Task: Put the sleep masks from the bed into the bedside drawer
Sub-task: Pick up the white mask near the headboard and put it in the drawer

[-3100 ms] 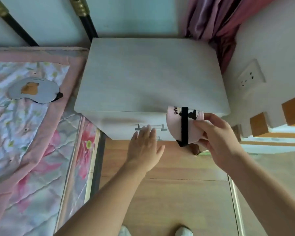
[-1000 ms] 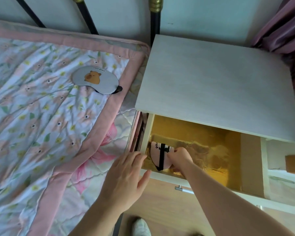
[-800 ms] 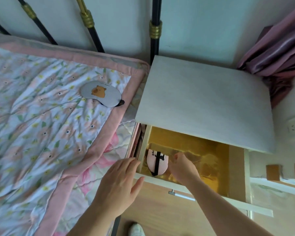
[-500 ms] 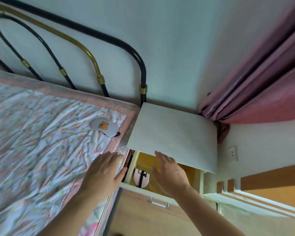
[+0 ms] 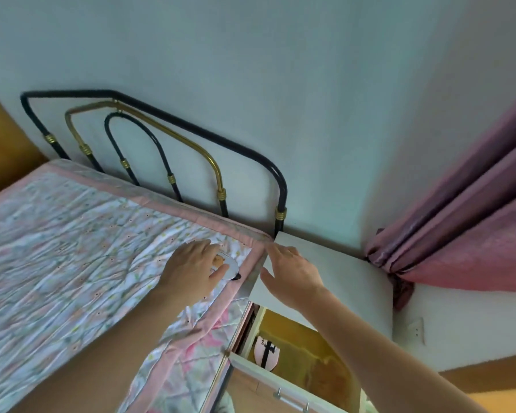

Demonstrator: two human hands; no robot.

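Note:
A grey sleep mask [image 5: 229, 267] with an orange animal print lies on the floral quilt near the bed's right edge. My left hand [image 5: 191, 271] rests flat on top of it, fingers spread, covering most of it. My right hand [image 5: 291, 271] hovers open over the left corner of the white bedside cabinet [image 5: 340, 281], holding nothing. Below, the bedside drawer [image 5: 251, 365] stands pulled out, with a yellow lining. A pink sleep mask [image 5: 265, 351] with a black strap lies inside at the drawer's left end.
A black and gold metal headboard [image 5: 191, 162] stands against the wall behind the bed. Pink curtains [image 5: 474, 219] hang at the right of the cabinet. A wall socket [image 5: 417, 330] sits below them. The drawer's metal handle [image 5: 292, 402] sticks out over the wooden floor.
The pink mask was put in the drawer and let go. Both hands rose from the drawer; my left hand moved onto the grey mask, my right over the cabinet top. The view tilted up.

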